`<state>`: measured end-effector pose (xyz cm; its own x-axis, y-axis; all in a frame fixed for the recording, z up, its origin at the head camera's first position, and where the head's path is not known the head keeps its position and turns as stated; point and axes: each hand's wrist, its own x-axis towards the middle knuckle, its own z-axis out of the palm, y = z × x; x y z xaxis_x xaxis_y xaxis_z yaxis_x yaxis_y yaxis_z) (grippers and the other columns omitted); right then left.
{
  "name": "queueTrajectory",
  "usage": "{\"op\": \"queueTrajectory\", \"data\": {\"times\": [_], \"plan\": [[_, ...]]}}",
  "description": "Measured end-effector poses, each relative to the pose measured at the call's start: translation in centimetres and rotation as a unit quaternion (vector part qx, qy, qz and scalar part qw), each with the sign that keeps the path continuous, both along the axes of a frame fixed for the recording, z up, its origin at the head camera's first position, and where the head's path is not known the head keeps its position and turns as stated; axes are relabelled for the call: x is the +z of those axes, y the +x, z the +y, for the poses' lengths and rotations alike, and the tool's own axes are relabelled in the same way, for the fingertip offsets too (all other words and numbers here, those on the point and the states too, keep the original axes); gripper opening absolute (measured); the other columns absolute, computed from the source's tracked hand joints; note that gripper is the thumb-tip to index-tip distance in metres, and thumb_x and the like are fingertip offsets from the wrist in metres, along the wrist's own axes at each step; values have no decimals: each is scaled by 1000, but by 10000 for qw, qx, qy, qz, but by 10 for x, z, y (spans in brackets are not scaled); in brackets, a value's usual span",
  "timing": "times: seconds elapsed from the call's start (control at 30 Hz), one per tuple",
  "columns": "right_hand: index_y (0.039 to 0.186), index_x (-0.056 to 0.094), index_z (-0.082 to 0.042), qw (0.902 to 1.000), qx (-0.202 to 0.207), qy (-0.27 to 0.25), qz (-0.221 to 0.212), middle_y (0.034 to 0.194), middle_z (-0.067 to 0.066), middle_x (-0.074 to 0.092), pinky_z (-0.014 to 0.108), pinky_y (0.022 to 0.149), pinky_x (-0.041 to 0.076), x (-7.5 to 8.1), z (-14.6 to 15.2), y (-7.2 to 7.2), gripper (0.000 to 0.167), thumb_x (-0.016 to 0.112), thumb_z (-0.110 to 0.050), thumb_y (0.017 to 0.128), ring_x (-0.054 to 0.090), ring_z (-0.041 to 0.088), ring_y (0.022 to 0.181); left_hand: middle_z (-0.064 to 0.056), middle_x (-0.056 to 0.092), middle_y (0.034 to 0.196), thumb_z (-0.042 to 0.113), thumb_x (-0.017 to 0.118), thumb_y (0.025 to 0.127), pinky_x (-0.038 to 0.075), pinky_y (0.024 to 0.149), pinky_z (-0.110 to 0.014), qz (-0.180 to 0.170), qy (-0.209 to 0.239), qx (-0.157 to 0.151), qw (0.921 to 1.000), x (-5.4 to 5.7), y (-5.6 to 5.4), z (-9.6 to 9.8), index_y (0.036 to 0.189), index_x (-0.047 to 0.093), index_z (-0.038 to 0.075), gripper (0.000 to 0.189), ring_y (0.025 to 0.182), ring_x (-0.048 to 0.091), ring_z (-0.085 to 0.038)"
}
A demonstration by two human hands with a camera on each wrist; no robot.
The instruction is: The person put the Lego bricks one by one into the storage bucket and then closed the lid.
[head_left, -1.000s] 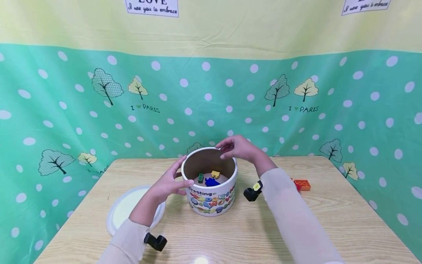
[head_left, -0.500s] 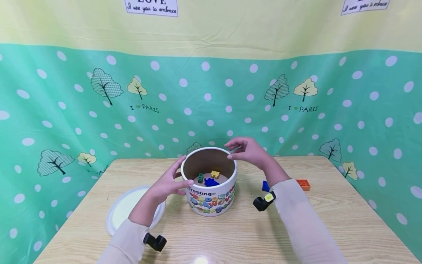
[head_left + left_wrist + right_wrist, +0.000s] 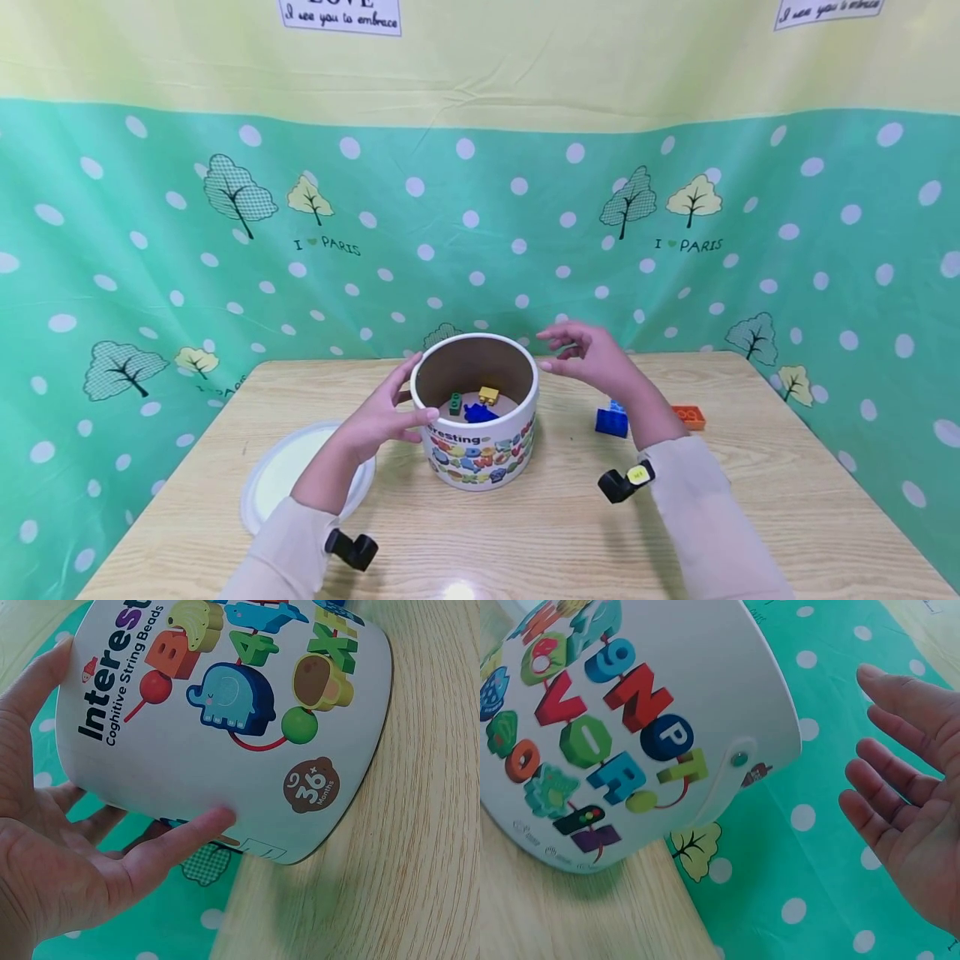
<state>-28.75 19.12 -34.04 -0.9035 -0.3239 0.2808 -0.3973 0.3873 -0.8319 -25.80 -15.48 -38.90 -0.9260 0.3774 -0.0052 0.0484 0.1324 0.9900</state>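
A white round bucket (image 3: 480, 454) printed with colourful letters and beads stands upright and uncovered on the table. Inside it lie a green building block (image 3: 456, 404), a dark blue piece (image 3: 480, 413) and a yellow block (image 3: 488, 396). My left hand (image 3: 384, 415) holds the bucket's left side, thumb at the rim and other fingers spread about the outer wall, as the left wrist view also shows. Just right of the rim hovers my right hand (image 3: 592, 357), fingers loosely bent and holding nothing. In the right wrist view, a gap separates its fingers (image 3: 885, 776) from the bucket.
A white lid (image 3: 292, 475) lies left of the bucket, partly under my left forearm. Blue blocks (image 3: 612, 422) and an orange block (image 3: 690, 417) lie on the table (image 3: 525, 542) around my right forearm. A polka-dot curtain (image 3: 480, 192) hangs behind.
My right hand has moved right from over the bucket's rim to clear of it. Its forearm has uncovered the blue blocks. Left hand and bucket stay put.
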Motion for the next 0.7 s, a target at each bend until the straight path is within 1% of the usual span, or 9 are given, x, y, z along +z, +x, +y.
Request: {"op": "queueTrajectory", "data": {"times": [0.03,0.1,0.23,0.43,0.57,0.7], "plan": [[122,66,-14,10000,4,-3,-6,119,6,61,42,89,54,-1,2,1,44,80,-27,83,57,31,109,-11,7,161,19,76,86,56,80,-52,-3,-1,0,10000,0,0,0,157,13,26,96,142,17,-46],[125,65,-13,10000,38,-12,12,121,7,61,44,92,52,-2,5,4,47,80,-28,83,57,28,110,-11,8,161,17,75,86,56,80,-52,-7,1,1,10000,0,0,0,157,13,26,95,142,17,-46],[131,61,-12,9999,103,-2,54,125,10,59,48,99,47,-6,11,8,52,79,-25,84,55,31,116,-11,8,161,19,76,86,56,80,-52,-3,23,-15,10000,-1,0,0,157,13,26,95,142,17,-46],[133,60,-17,9999,19,26,117,132,8,56,48,99,47,-13,25,15,52,78,-24,85,56,31,116,-10,7,161,21,77,85,57,79,-52,4,34,-36,10000,-1,-1,0,157,13,26,97,142,17,-46],[134,60,-14,9997,-22,-57,241,133,9,55,50,99,46,-18,35,18,52,77,-20,85,56,30,114,-10,7,162,19,76,86,57,78,-52,33,20,-26,10000,-2,-2,-1,157,13,26,96,142,18,-46],[134,59,-12,9993,-166,24,325,131,9,55,50,100,46,-23,45,20,54,78,-21,85,56,29,113,-9,7,162,18,75,86,57,78,-52,32,16,-32,10000,-2,-2,-1,157,13,26,95,142,18,-45]]}}
